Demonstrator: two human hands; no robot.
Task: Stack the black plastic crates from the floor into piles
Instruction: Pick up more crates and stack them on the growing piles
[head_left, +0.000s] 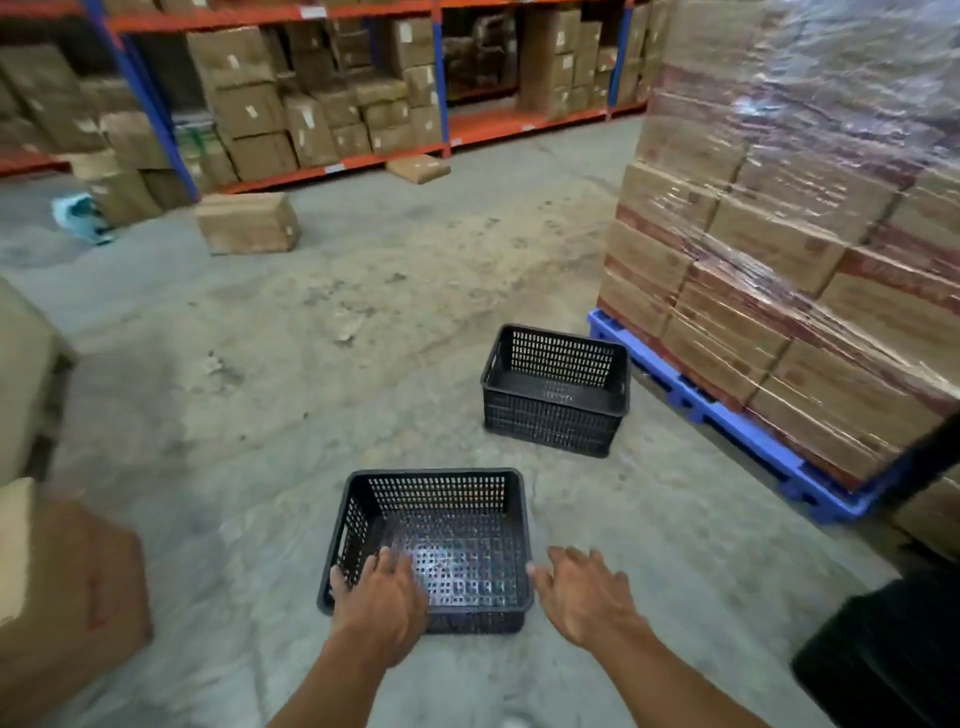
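Two black perforated plastic crates sit upright and well apart on the grey concrete floor (322, 322). The nearer black crate (431, 525) lies just ahead of the person; the farther black crate (556, 389) stands just beside the blue plastic pallet (727, 415), which carries a tall block of shrink-wrapped brown cartons (789, 208).

The left hand (379, 608) hovers over the nearer crate's near-left rim, fingers spread and released, grasping nothing. The right hand (582, 597) is open too, fingers splayed just outside the crate's right corner — whether it touches the rim is unclear.

A loose brown cardboard box (247, 223) lies on the floor further off, another flat brown box (418, 169) near the orange-and-blue steel racking (332, 166), whose shelves are packed with cartons. A large cardboard box (57, 597) crowds the left edge, cut off by the frame. At lower right a dark bulky shape (893, 654) is cut off and too dim to identify. The floor is stained and dusty.
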